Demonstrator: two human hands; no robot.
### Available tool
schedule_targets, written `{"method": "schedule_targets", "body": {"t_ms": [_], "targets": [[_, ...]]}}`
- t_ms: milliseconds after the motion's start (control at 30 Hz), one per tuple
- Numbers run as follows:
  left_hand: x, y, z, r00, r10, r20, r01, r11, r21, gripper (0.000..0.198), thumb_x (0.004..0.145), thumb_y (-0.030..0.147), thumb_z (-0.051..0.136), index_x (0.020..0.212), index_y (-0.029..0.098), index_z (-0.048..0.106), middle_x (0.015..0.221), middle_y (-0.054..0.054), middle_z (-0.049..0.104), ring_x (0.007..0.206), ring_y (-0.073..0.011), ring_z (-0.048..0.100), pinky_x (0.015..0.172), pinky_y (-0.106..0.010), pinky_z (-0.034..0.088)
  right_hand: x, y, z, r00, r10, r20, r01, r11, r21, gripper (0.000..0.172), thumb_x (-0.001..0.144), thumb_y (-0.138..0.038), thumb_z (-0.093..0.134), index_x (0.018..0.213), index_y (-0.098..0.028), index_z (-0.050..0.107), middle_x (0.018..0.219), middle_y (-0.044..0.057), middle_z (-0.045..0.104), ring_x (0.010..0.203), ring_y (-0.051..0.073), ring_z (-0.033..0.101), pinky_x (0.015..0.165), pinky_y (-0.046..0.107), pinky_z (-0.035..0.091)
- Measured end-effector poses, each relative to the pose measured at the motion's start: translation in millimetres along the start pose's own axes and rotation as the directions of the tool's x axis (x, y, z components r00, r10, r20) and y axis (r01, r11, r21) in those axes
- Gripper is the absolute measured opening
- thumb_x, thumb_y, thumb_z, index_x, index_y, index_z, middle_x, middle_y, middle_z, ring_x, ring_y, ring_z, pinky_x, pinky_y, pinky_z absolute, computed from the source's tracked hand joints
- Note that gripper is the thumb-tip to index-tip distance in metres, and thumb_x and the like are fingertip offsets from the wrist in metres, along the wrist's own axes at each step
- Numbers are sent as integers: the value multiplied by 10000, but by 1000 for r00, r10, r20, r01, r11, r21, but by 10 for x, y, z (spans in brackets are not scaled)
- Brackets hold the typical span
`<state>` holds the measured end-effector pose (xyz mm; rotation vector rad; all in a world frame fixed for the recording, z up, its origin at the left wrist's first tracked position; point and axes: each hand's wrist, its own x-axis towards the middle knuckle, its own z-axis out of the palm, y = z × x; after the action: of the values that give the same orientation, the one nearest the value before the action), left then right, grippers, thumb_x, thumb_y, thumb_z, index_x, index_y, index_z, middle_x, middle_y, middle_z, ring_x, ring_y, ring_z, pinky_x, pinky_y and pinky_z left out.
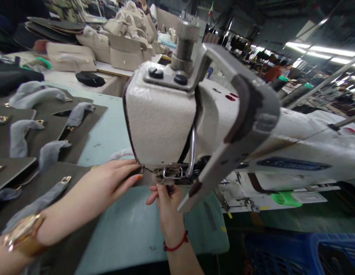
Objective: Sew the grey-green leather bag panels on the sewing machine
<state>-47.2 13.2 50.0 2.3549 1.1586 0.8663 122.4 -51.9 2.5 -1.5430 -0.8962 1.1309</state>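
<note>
A white industrial sewing machine (162, 114) fills the middle of the view. Under its head lies a dark olive leather piece (143, 179), partly hidden by the machine. My left hand (108, 183), with a gold watch on the wrist, lies flat on that piece with its fingers stretched toward the needle area. My right hand (166, 200), with a red cord on the wrist, reaches up from below and pinches the piece's edge just under the presser foot (173, 172). The needle itself is hidden behind the machine head.
Several dark leather panels (36, 130) with grey wrapped straps and gold buckles lie on the pale green table (128, 225) at left. Beige handbags (120, 42) stand at the back. A blue plastic crate (294, 254) sits below right. Other people work far back right.
</note>
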Motion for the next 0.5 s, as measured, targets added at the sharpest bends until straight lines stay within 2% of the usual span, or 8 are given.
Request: {"method": "schedule_targets", "body": {"t_ms": [67, 133, 167, 233, 267, 333, 433, 500], "targets": [[-288, 42, 62, 997, -75, 9, 75, 995, -70, 188, 874, 342, 537, 952, 227, 664, 1001, -72, 666, 935, -239, 599, 847, -388, 482, -2, -19, 10, 1000, 1, -3, -1, 1000, 16, 459, 896, -433, 484, 547, -198, 666, 474, 28, 622, 603, 192, 630, 553, 265, 444], [-536, 83, 228, 962, -245, 121, 272, 904, -331, 176, 888, 355, 523, 904, 220, 635, 853, -46, 639, 792, -186, 584, 717, -312, 491, -2, -31, 21, 1000, -2, -9, 3, 999, 40, 419, 885, -418, 503, 570, -195, 666, 470, 21, 616, 597, 188, 624, 539, 258, 432], [-613, 100, 338, 912, -336, 233, 409, 773, -486, 219, 900, 394, 500, 939, 217, 622, 759, -25, 609, 690, -160, 559, 626, -279, 475, -2, -34, 26, 1000, -3, -16, 4, 999, 54, 382, 877, -414, 516, 613, -191, 679, 465, 14, 611, 574, 183, 613, 527, 256, 425], [-642, 125, 567, 792, -425, 439, 599, 401, -693, 321, 916, 459, 450, 1053, 211, 599, 716, -12, 584, 624, -137, 531, 559, -251, 442, -1, -33, 36, 1000, 6, -30, -3, 997, 81, 316, 862, -412, 540, 725, -180, 705, 454, 1, 599, 509, 169, 573, 505, 256, 411], [-601, 136, 669, 758, -428, 493, 620, 237, -748, 350, 911, 477, 454, 1066, 201, 603, 736, -22, 596, 645, -139, 543, 576, -254, 448, -1, -31, 41, 999, 13, -33, -10, 996, 89, 306, 858, -414, 545, 766, -174, 711, 453, -2, 598, 482, 164, 554, 499, 257, 408], [-454, 156, 818, 752, -423, 506, 568, 26, -823, 347, 878, 489, 515, 934, 175, 651, 737, -38, 614, 709, -153, 569, 667, -283, 478, 0, -26, 50, 999, 14, -39, -11, 995, 94, 310, 856, -419, 543, 812, -166, 718, 468, 3, 610, 466, 160, 539, 505, 261, 412], [-238, 186, 895, 755, -457, 470, 478, -107, -872, 338, 808, 472, 627, 669, 165, 641, 600, -21, 592, 663, -152, 569, 740, -302, 491, 3, -24, 55, 998, -13, -55, 17, 997, 81, 323, 853, -433, 544, 863, -165, 723, 497, 12, 630, 491, 167, 556, 520, 262, 420], [-171, 183, 884, 727, -515, 454, 475, -99, -874, 303, 751, 443, 697, 664, 155, 656, 614, -26, 625, 653, -154, 581, 728, -302, 498, 4, -36, 51, 998, -22, -55, 26, 998, 64, 342, 856, -450, 540, 891, -165, 725, 471, 4, 607, 477, 167, 544, 507, 260, 406]]}}
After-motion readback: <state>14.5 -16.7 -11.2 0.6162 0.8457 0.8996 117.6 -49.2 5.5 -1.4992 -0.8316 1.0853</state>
